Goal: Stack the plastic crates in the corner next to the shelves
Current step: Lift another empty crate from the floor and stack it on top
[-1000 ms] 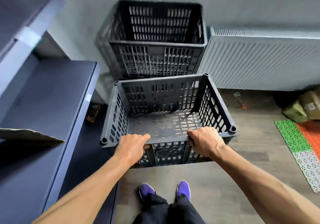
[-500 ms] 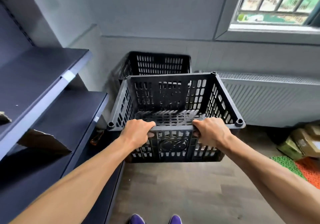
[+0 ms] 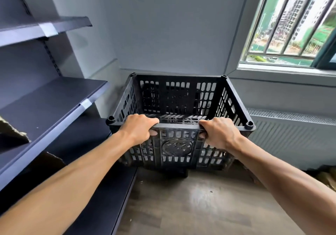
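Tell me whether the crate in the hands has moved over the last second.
Yes. The crate has risen and gone toward the wall: its far rim, earlier below the radiator top edge, now stands above it.

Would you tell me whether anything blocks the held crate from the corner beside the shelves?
Nothing visible does. The left hand and right hand grip the crate by its near rim, between the shelves and the radiator; what lies beneath it is hidden.
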